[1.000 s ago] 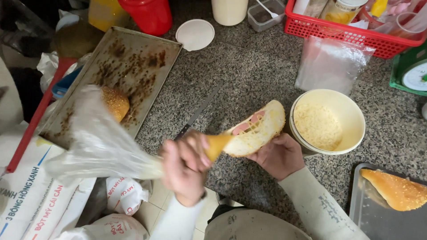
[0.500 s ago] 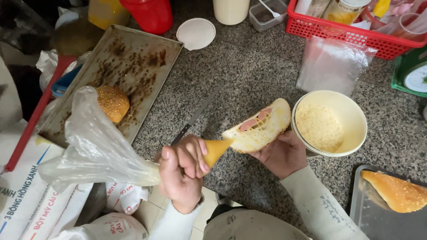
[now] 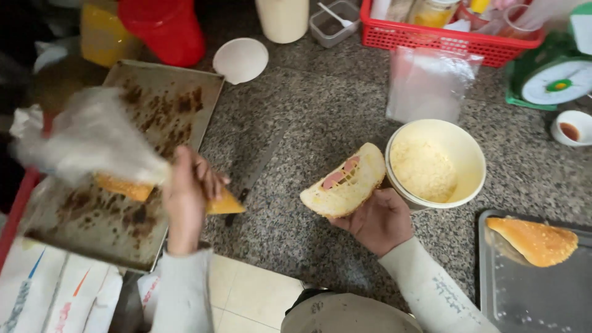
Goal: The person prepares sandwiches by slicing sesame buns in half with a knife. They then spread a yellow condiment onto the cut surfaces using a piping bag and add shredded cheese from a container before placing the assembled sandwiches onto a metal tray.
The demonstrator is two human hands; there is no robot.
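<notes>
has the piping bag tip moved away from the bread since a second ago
Yes. The piping bag in the left hand has swung left, off the bread, over the baking tray.

A speckled grey granite countertop [image 3: 320,105] fills most of the view, its near edge running along the bottom. Below that edge shows a floor of pale cream square tiles [image 3: 246,296] with thin grout lines. Even, soft light falls across the stone, leaving only faint shadows. At the back edge of the counter stand a red plastic mesh basket [image 3: 444,38], a round red plastic container [image 3: 163,28], a cream cylindrical tub [image 3: 282,18] and a green kitchen scale with a white dial [image 3: 552,77]. No walls or windows appear.
</notes>
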